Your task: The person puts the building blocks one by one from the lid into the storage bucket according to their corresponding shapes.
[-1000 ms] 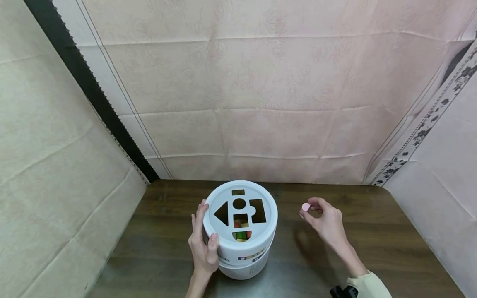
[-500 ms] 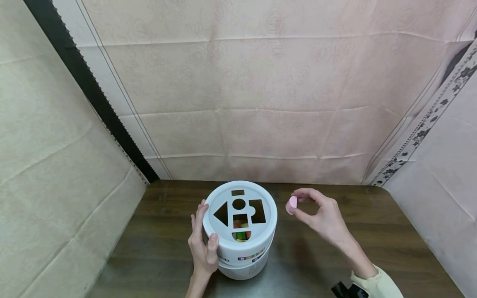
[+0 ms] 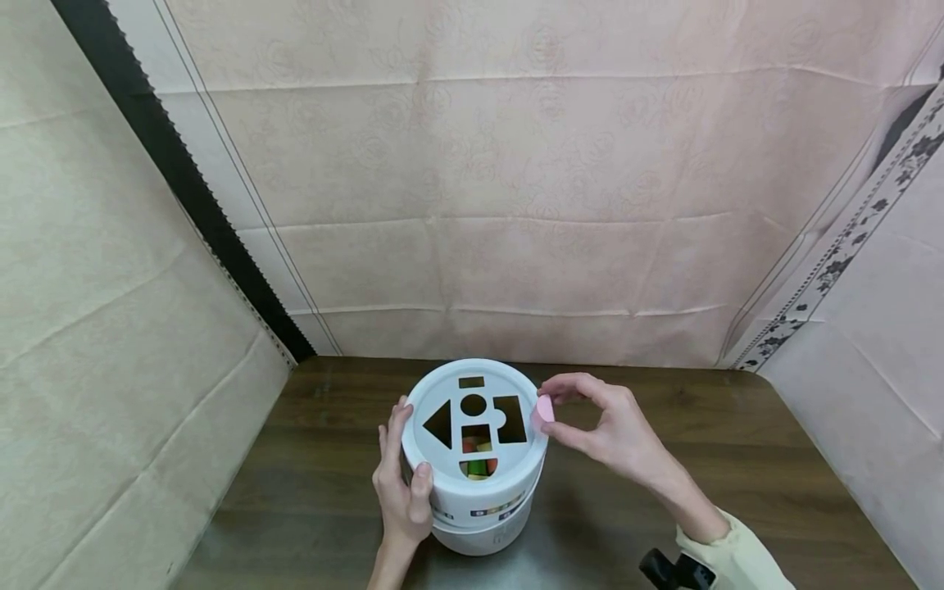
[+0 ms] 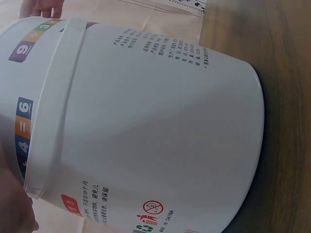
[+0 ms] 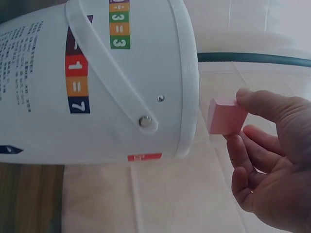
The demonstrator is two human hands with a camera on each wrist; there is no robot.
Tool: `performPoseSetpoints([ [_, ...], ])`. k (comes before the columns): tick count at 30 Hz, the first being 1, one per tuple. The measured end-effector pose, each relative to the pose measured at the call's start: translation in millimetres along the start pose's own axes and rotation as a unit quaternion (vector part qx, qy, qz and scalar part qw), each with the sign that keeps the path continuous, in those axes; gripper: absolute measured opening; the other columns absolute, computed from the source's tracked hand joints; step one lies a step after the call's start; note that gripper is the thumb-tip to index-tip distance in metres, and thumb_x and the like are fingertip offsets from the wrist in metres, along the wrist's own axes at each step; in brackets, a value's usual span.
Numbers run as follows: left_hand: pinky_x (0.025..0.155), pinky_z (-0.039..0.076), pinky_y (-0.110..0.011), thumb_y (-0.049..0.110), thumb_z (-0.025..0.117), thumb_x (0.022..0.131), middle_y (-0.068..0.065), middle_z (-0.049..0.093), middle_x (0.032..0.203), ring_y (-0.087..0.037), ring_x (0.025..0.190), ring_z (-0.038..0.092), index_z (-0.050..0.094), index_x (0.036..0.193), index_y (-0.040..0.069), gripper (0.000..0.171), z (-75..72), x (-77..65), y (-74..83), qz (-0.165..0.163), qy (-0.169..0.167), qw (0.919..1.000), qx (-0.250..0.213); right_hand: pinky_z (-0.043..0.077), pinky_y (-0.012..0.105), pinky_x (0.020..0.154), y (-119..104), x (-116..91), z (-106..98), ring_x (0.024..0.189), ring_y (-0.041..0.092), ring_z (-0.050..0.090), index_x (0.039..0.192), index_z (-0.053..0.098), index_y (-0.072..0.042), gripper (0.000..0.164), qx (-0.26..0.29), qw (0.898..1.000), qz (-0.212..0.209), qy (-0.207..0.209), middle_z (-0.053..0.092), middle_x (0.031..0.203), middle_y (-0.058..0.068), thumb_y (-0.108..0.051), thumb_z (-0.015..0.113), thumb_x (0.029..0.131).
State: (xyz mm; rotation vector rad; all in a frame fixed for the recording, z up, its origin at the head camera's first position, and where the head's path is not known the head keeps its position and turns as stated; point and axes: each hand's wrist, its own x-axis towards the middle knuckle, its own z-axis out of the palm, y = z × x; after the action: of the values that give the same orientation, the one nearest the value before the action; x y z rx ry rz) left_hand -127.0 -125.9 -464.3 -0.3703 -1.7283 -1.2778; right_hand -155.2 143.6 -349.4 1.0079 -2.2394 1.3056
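A white bucket (image 3: 483, 512) with a shape-sorter lid (image 3: 437, 460) stands upright on the table. Cut-outs in the lid include a triangle, a circle and a half-round; coloured pieces show through the lower holes. My left hand (image 3: 404, 492) holds the bucket's left side near the rim, thumb at the front and fingers along the side. Between thumb and fingers my right hand (image 3: 608, 422) pinches a small pink block (image 5: 227, 117), with one curved face seen from the head. It overlaps the lid's right edge in the head view; the right wrist view shows it just off the lid.
The brown wooden table (image 3: 317, 483) surrounds the bucket. Pale cloth (image 3: 479, 164) hangs behind it and on both sides. A white carrying handle (image 5: 109, 73) lies against the bucket's side. A black device (image 3: 674, 571) sits on the right wrist.
The right hand has moved left with the pink block, from over the table to the lid's right edge, and the block has turned. Left hand and bucket stay put.
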Motion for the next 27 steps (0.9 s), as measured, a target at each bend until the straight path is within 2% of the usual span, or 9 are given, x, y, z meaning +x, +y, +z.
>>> performPoseSetpoints([
  [5,0.100,0.017,-0.078,0.027,0.051,0.088,-0.020,0.055,0.141,-0.036,0.135,0.046,0.054,0.139,-0.004,0.060,0.0,0.3,0.1,0.001,0.001,1.0000,0.001,0.051,0.028,0.082,-2,7,6,0.091,0.019,0.066,0.115,0.068,-0.009,0.044,0.034,0.998,-0.027,-0.044,0.071,0.104,0.000,-0.002,0.086,0.075],
  [12,0.101,0.017,-0.077,0.027,0.052,0.088,-0.020,0.054,0.141,-0.035,0.135,0.046,0.054,0.139,-0.003,0.060,0.0,0.0,-0.4,-0.002,0.000,1.0000,0.000,0.052,0.037,0.079,-4,17,17,0.091,0.018,0.064,0.116,0.069,-0.008,0.043,0.066,0.991,-0.050,-0.104,0.071,0.106,0.001,-0.003,0.085,0.077],
  [21,0.102,0.016,-0.076,0.028,0.052,0.088,-0.019,0.053,0.143,-0.035,0.136,0.046,0.054,0.140,-0.002,0.060,-0.1,-0.1,-0.6,-0.009,-0.004,1.0000,0.001,0.054,0.034,0.078,-7,25,33,0.088,0.016,0.065,0.119,0.066,-0.006,0.041,0.096,0.975,-0.102,-0.171,0.070,0.105,0.001,-0.001,0.081,0.081],
  [27,0.103,0.015,-0.076,0.028,0.052,0.089,-0.018,0.053,0.144,-0.036,0.136,0.045,0.054,0.141,-0.001,0.060,-0.8,-0.3,-0.4,-0.013,-0.007,0.9999,0.005,0.054,0.033,0.081,-9,29,40,0.095,0.011,0.064,0.119,0.067,-0.013,0.035,0.119,0.963,-0.103,-0.218,0.069,0.109,-0.002,-0.005,0.077,0.086],
])
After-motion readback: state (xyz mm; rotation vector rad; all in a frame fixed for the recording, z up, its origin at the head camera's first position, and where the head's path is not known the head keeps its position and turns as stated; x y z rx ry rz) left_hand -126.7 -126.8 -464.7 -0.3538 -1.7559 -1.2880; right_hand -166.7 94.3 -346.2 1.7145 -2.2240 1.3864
